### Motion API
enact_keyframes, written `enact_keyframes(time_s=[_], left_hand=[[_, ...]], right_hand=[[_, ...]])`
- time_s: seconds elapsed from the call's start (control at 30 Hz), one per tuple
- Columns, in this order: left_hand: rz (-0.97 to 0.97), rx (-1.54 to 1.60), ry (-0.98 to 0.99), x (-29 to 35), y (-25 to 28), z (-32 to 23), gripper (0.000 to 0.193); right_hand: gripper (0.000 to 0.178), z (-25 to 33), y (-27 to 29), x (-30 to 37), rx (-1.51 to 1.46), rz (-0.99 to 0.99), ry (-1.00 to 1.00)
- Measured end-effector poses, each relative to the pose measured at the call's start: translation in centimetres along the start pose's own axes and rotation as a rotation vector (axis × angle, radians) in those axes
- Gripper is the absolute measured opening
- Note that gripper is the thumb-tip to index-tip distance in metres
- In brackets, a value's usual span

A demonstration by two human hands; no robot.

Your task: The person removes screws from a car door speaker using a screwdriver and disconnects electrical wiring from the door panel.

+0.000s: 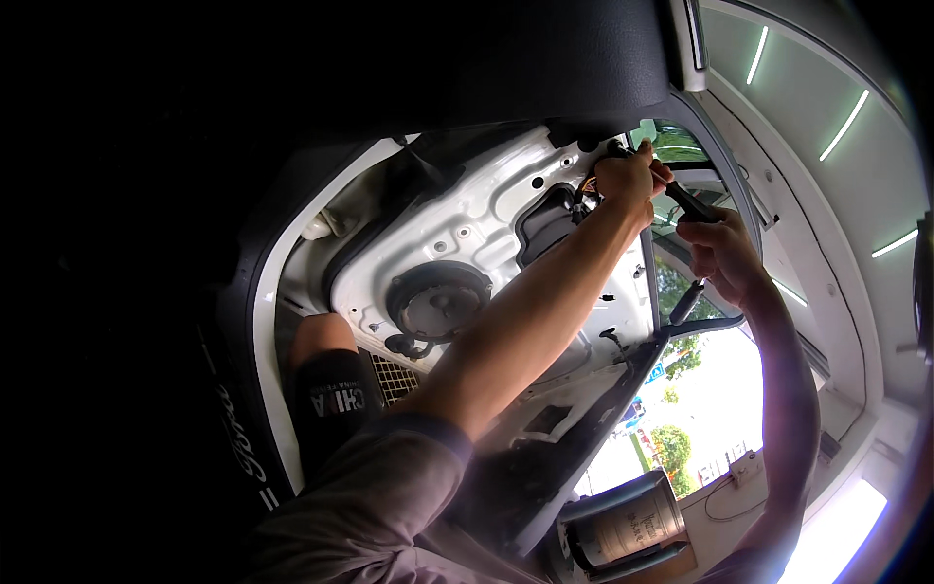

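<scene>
My left hand is closed at the upper corner of a bare white car door panel, beside the side window. What its fingers grip is hidden. Close to it on the right, my right hand wraps around the black handle of a screwdriver-like tool, whose front end points at my left hand. A second dark, slim piece shows just below my right hand; whether I hold it too, I cannot tell. Coloured wires and a black cover lie beside my left wrist.
A round black speaker is set into the door panel, below my left forearm. My knee, in dark shorts, is next to a floor grating. A cylindrical container stands beyond the door's lower edge. Dark trim overhangs the top.
</scene>
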State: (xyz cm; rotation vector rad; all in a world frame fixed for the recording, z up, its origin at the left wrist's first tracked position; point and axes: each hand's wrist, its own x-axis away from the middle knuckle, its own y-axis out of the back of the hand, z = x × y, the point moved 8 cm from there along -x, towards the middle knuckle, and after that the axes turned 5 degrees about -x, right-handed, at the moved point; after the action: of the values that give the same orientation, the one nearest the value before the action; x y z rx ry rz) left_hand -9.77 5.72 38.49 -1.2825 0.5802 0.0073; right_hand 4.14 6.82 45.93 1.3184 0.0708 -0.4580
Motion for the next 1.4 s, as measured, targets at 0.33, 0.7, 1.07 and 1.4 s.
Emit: enact_keyframes(time_s=[0.33,0.7,1.07,1.4], left_hand=[[0.321,0.201,0.160,1.0,-1.2,2.9,0.014],[0.066,0.203,0.151,0.6,-1.1,2.8,0.003],[0.107,0.204,0.139,0.2,-0.4,2.0,0.007],[0.077,0.152,0.100,0.3,-0.8,2.3,0.013]], right_hand=[[0.010,4.0,0.5,1.1,0.896,-0.331,0.553],[0.015,6.0,-1.5,3.3,1.461,-0.372,1.083],[0.005,3.9,0.1,0.6,0.604,-0.164,0.336],[0.011,3.0,0.4,1.0,0.612,-0.251,0.468]])
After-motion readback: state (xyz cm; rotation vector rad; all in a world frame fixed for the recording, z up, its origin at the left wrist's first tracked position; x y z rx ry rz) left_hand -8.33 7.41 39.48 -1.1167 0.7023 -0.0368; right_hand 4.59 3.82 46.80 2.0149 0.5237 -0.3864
